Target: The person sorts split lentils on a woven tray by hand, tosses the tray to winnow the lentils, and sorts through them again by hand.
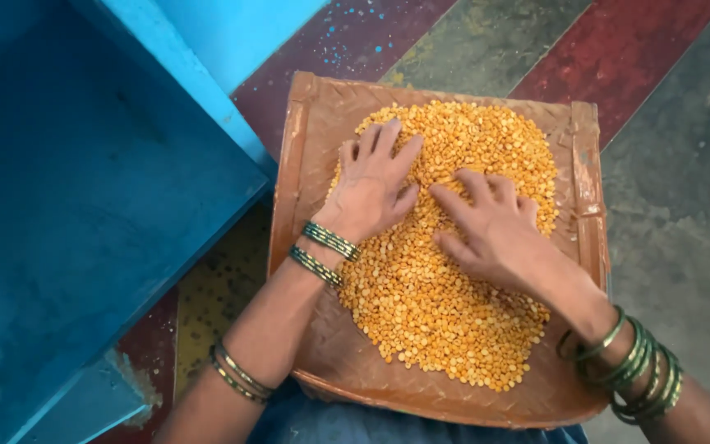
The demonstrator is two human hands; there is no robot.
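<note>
On the woven tray, seen from the head camera, a heap of yellow split lentils spreads from the far wall down toward the person's lap. Both hands lie flat on the heap, near its far half. The left hand rests palm down with fingers spread and pointing away, gripping nothing. The right hand sits just beside it, fingers loosely extended and angled toward the left hand; it also looks unclenched, though its fingertips may be pressed a little into the grains. The two hands are close, thumbs nearly meeting, with a thin strip of lentils between. Most of the heap lies nearer the body than either hand, its long axis running from far to near. Green bangles ring both wrists. A blue box stands left of the tray, on the painted floor.
</note>
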